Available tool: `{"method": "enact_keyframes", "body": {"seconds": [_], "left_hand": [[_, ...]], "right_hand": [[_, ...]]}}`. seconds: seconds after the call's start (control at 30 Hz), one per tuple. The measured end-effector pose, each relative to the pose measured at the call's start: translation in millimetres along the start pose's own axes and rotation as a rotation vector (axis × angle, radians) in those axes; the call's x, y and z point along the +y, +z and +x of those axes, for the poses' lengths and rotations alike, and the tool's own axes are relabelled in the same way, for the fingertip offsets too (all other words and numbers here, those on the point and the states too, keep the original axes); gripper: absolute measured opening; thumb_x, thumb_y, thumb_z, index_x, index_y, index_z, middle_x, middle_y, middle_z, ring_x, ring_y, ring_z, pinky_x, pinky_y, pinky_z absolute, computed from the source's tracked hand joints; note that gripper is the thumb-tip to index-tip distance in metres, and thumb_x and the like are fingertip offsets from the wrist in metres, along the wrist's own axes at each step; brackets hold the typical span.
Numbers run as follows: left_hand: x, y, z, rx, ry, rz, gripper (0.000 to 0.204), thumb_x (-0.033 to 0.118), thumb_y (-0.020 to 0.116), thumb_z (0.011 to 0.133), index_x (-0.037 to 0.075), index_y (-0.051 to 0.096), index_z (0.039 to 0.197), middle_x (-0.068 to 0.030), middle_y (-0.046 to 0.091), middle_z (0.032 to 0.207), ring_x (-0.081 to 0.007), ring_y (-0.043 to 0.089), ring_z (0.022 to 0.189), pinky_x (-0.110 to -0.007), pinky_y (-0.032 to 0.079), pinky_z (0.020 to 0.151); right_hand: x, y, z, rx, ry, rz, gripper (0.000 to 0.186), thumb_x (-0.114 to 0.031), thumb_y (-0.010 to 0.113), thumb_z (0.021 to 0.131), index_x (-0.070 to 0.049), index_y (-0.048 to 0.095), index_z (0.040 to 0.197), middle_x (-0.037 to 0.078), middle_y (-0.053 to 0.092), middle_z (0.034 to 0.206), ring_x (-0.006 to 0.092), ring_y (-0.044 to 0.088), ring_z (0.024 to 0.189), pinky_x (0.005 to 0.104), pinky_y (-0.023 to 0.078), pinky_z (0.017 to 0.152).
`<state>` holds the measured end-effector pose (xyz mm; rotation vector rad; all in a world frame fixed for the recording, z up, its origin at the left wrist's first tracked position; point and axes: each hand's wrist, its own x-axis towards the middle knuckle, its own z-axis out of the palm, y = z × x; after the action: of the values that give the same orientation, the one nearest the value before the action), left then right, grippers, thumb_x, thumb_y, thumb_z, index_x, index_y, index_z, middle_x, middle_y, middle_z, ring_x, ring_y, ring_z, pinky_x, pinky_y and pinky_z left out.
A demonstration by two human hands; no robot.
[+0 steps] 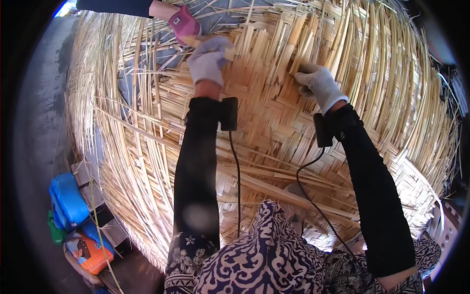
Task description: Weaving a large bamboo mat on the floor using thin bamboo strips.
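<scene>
A large mat of split bamboo or cane strips [274,122] spreads before me, tightly woven in the middle, with long loose ends around it. My left hand [208,59], in a pale work glove, is curled on a tan strip at the far left of the weave; motion blurs it a little. Farther right, my right hand [320,88], gloved alike, has its fingers bent round a strip end at the weave, and its fingertips are partly hidden. Just beyond my left hand is another person's limb, dark-clothed, ending in a pink covering [185,24], shoe or glove I cannot tell.
Black cables [237,171] run from devices on my wrists toward my lap. Patterned cloth [264,259] covers my legs at the mat's near edge. Blue bundles [68,196] and an orange package [90,252] lie at the lower left, beside a grey floor [41,98].
</scene>
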<state>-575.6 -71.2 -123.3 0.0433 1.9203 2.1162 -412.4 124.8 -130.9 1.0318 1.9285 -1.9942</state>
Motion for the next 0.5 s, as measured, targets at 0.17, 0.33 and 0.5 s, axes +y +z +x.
{"method": "enact_keyframes", "body": {"seconds": [0.17,0.33,0.5], "left_hand": [[-24,-37,-12,0.045,-0.056,-0.108,0.026,-0.009,0.057,0.068,-0.001,0.064,0.092,-0.0101,0.065,0.087,-0.0176,0.062,0.075,-0.028,0.051,0.063],[-13,2,-19,0.212,-0.028,0.046,0.028,-0.002,0.066,0.066,0.005,0.067,0.093,-0.0050,0.066,0.080,-0.0114,0.061,0.068,-0.023,0.047,0.058],[-21,-20,-39,0.281,0.289,0.487,0.016,0.002,0.070,0.065,0.003,0.069,0.081,-0.0056,0.066,0.073,-0.0110,0.060,0.064,-0.023,0.047,0.059]], "right_hand": [[8,11,-1,0.026,-0.383,-0.414,0.031,-0.011,0.060,0.074,0.000,0.058,0.103,0.014,0.061,0.077,0.0211,0.060,0.067,0.0305,0.048,0.059],[9,13,12,0.099,-0.281,-0.724,0.021,-0.006,0.054,0.070,0.000,0.059,0.090,0.020,0.060,0.080,0.0307,0.059,0.077,0.0359,0.048,0.068],[12,28,0,0.247,-0.316,-0.872,0.021,-0.008,0.056,0.070,0.001,0.059,0.089,0.022,0.061,0.078,0.0353,0.061,0.074,0.0379,0.049,0.068]]}}
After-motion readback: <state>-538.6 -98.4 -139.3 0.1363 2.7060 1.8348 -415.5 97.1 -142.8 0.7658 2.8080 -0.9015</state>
